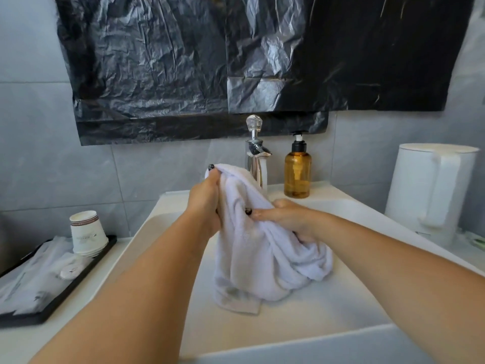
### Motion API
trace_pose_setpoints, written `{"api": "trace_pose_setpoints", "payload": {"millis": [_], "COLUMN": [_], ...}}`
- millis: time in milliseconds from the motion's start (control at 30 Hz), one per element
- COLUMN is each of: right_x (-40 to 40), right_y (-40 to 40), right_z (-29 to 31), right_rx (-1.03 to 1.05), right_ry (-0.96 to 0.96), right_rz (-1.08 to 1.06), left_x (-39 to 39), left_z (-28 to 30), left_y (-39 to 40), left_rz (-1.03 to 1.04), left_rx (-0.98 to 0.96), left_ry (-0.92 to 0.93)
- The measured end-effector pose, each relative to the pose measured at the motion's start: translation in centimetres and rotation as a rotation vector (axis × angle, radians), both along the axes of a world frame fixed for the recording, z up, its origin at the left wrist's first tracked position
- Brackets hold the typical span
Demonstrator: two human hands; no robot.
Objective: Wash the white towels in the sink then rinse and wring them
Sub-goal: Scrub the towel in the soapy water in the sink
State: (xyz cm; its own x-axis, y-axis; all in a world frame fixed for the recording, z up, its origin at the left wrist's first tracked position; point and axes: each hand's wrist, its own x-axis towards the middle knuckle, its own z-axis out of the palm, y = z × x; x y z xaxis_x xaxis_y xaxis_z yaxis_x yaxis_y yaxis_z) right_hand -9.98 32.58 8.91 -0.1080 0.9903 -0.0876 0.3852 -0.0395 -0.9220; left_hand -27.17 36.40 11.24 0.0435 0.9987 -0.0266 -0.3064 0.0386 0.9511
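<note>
Towel (252, 258): soft, limp, I judge it heavy if wet; hangs between my hands.
Left hand (207, 203): grips the top fold.
Right hand (286, 219): clutches the mid bunch; I'd wring there.

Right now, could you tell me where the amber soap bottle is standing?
In the head view, the amber soap bottle stands on the back ledge of the sink, just right of the faucet and left of the white kettle.

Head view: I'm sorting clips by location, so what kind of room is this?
Probably a hotel bathroom: a white sink with a faucet, an amber pump bottle, and a tray holding paper cups.
</note>
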Motion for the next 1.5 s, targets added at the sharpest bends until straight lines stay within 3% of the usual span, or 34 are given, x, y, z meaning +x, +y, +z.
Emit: {"api": "trace_pose_setpoints", "payload": {"millis": [133, 300, 400, 467, 600, 700, 900, 1067, 1300, 1400, 1500], "right_x": [0.7, 0.0, -0.2, -0.1, 0.7, 0.8, -1.5, -1.3, 1.5, 1.2, 0.1], "right_y": [0.8, 0.6, 0.1, 0.1, 0.8, 1.0, 1.4, 2.0, 2.6, 3.1, 3.6], "right_z": [0.3, 2.2, 2.7, 2.5, 0.9, -0.5, -0.6, 0.1, 1.4, 2.5, 2.6], "right_rx": [0.171, 0.481, 0.589, 0.549, 0.192, 0.138, 0.279, 0.462, 0.435, 0.249, 0.128], "right_ry": [0.138, -0.026, 0.261, 0.252, 0.166, 0.067, -0.075, 0.142, 0.097, 0.102, 0.233], "right_rz": [-0.024, -0.335, -0.484, -0.376, -0.164, -0.091, -0.286, -0.475, -0.51, -0.606, -0.663], "left_x": [0.4, 0.6, 1.1, 1.3, 1.2, 1.4, 2.1, 3.3, 5.8, 7.3, 8.1], "left_z": [0.2, -1.5, -2.0, -2.1, -2.3, -1.9, -1.4, -1.7, -1.6, -0.7, -0.3], "left_y": [-0.7, -0.7, -1.7, -1.9, -1.4, -1.4, -1.2, -1.9, -2.5, -1.7, -1.7], "left_rz": [-0.056, -0.322, -0.546, -0.53, -0.247, -0.099, -0.006, -0.088, -0.119, -0.107, -0.093], "left_rx": [0.062, 0.017, -0.017, 0.039, 0.12, 0.155, 0.113, 0.109, 0.028, -0.046, -0.075], "left_ry": [0.217, 0.728, 0.938, 0.898, 0.656, 0.546, 0.445, 0.474, 0.485, 0.345, 0.253]}}
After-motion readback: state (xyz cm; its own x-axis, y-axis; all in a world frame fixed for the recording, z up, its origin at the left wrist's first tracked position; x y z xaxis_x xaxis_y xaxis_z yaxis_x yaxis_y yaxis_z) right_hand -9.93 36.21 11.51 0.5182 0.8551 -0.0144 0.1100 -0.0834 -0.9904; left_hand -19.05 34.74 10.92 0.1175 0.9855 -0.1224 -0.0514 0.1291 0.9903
